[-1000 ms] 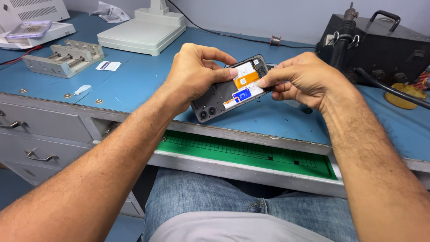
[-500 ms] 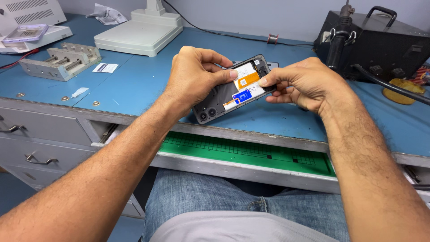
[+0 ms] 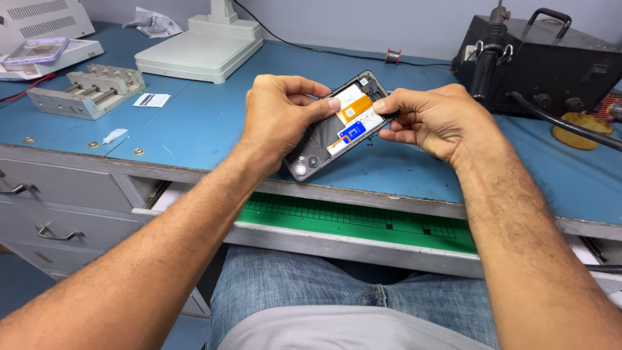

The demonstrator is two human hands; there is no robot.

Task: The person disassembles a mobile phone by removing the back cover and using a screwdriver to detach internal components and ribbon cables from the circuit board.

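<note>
Both my hands hold an opened smartphone (image 3: 337,133) with its back cover off, tilted above the blue workbench (image 3: 194,123). Its inside shows a white battery with orange and blue flex strips, and camera lenses at the lower end. My left hand (image 3: 278,116) grips the phone's left side, thumb lying across the battery. My right hand (image 3: 434,120) pinches the right edge, thumb and fingertips at the orange strip near the top.
A metal clamp jig (image 3: 84,87), a white lamp base (image 3: 201,48) and another phone on a white box (image 3: 39,52) sit at the left. A black soldering station (image 3: 544,61) stands at the right. Below the bench edge a drawer with a green mat (image 3: 363,223) is pulled out over my lap.
The phone has stayed in both hands with the same grip. My right thumb has shifted slightly up along the phone's edge.
</note>
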